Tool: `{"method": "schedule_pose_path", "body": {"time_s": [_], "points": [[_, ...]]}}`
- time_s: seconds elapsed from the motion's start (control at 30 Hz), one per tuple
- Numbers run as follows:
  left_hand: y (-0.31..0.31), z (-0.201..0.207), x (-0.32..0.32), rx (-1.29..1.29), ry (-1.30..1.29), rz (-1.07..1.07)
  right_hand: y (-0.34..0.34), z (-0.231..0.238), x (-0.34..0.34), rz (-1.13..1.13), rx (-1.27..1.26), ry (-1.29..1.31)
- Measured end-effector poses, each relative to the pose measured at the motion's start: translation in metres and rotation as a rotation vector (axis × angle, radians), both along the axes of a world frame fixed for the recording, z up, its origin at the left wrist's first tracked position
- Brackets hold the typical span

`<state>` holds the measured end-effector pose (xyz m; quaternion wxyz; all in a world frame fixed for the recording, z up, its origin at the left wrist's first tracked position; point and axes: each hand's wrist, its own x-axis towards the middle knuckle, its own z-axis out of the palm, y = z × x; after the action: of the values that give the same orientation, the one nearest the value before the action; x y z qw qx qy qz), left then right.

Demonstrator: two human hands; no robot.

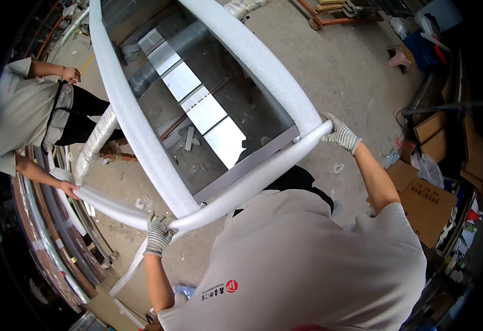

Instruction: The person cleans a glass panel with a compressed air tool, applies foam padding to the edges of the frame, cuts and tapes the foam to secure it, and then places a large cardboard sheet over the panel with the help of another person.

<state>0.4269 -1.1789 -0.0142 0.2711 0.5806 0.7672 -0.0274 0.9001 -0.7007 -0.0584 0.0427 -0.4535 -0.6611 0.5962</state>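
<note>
A framed glass panel [241,105] lies before me, white foam wrapped along both long sides. Its near grey frame bar [247,164] is bare on the upper face. Across that near end runs a white foam strip [252,183]. Gloved in striped knit, my right hand [341,132] is closed on the strip's end at the right corner. My left hand [158,234], in a matching glove, grips the strip just past the left corner. From there the strip continues left to a co-worker's hand [69,188], which holds it.
The co-worker [18,110] stands left of the panel. Behind them, a plastic-wrapped support bar [95,143] slants beneath the panel. Long profiles [59,237] are stacked at lower left. Cardboard boxes [426,207] and loose scraps crowd the right side. A pink stool [400,58] stands at upper right.
</note>
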Motion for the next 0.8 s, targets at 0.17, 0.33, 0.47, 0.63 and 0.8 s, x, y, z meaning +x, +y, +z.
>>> {"method": "schedule_pose_path", "body": {"time_s": [0.17, 0.33, 0.47, 0.63, 0.8], "points": [[0.019, 0.013, -0.006, -0.11, 0.111, -0.125, -0.019, 0.004, 0.0, 0.134, 0.028, -0.151], [0.005, 0.013, 0.002, -0.441, 0.135, -0.079, 0.061, 0.024, -0.021, 0.624, -0.151, -0.268], [0.021, 0.054, 0.024, -0.474, 0.168, 0.078, 0.185, -0.004, -0.092, 0.705, -0.451, -0.069], [0.07, 0.107, 0.087, -0.565, 0.661, 0.605, 0.301, -0.092, -0.274, -0.131, -0.33, 0.396], [0.087, 0.092, 0.11, -0.403, 0.36, 1.361, 0.388, -0.237, -0.403, -0.138, -0.095, 0.318]]}}
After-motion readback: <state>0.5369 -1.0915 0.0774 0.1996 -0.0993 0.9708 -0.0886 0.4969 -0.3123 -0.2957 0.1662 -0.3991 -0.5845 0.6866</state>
